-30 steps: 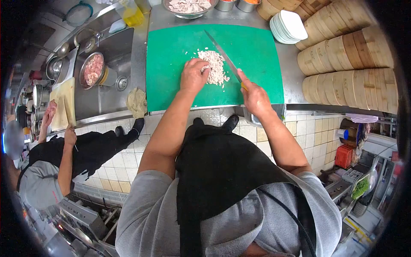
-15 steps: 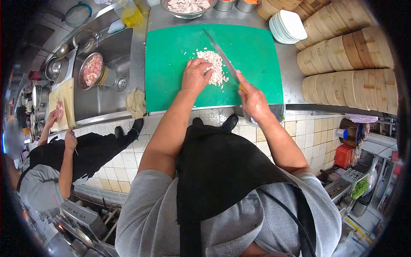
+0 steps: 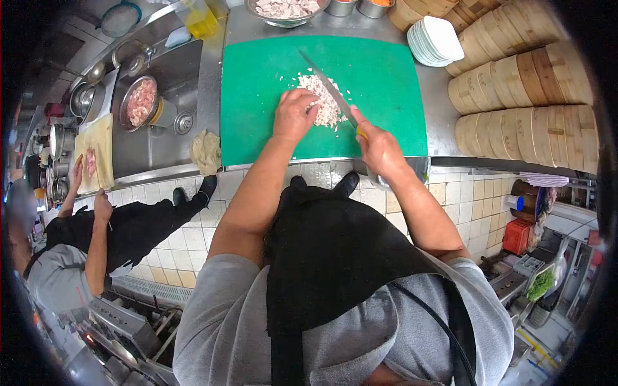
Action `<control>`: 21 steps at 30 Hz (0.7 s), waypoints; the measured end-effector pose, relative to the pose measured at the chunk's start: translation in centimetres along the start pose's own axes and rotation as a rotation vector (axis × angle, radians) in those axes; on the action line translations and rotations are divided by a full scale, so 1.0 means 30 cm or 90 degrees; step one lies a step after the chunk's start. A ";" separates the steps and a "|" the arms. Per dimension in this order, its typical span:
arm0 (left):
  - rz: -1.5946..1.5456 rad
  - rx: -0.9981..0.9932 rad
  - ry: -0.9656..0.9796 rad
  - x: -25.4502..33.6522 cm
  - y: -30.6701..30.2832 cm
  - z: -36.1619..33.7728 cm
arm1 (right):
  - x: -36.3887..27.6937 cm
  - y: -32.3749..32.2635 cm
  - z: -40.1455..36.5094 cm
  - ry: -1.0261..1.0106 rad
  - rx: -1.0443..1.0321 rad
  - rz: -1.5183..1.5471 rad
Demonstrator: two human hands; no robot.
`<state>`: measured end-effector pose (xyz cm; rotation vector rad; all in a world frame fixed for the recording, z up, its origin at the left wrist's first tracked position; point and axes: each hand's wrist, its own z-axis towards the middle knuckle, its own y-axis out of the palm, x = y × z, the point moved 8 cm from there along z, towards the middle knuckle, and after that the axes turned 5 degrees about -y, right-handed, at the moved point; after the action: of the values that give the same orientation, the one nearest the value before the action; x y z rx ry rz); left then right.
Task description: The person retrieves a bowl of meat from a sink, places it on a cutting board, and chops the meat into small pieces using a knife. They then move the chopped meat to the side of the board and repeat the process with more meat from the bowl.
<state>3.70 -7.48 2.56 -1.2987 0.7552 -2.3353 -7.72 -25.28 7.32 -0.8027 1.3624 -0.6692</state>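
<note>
A long kitchen knife (image 3: 324, 80) is held by its yellow handle in my closed right hand (image 3: 381, 150). Its blade slants up and left, over the right part of a pile of finely chopped pale meat (image 3: 330, 113). My left hand (image 3: 295, 117) is at the pile's left edge, fingers curled and closed against the meat; its fingertips are partly hidden. Under everything lies a large green cutting board (image 3: 257, 71), with loose bits scattered around the pile.
Behind the board are a bowl of meat pieces (image 3: 286, 9) and metal tins (image 3: 372, 8). White plates (image 3: 438, 40) and bamboo steamers (image 3: 521, 132) stand right. Leftward are a crumpled cloth (image 3: 206, 152), a sink (image 3: 174, 83) with a meat bowl (image 3: 141, 103), and a co-worker (image 3: 71, 270) at a pale board.
The knife and my right hand have shifted slightly left, bringing the blade over the chopped meat. My left hand stays at the pile. The co-worker's hand has moved off the meat on the pale board.
</note>
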 end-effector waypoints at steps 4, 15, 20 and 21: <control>-0.002 0.016 -0.013 0.002 -0.010 -0.015 | 0.024 0.043 -0.016 0.024 -0.023 -0.046; -0.005 0.008 -0.009 0.007 -0.021 -0.008 | 0.026 0.004 -0.013 0.013 -0.003 -0.034; -0.004 0.010 -0.024 -0.001 -0.013 -0.014 | 0.058 0.053 -0.026 0.060 -0.050 -0.053; -0.007 0.014 -0.019 -0.004 -0.016 -0.009 | 0.061 0.060 -0.016 0.076 -0.083 -0.061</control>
<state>3.52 -6.94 2.65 -1.3285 0.7132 -2.3209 -8.07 -25.77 4.80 -0.9494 1.4938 -0.7181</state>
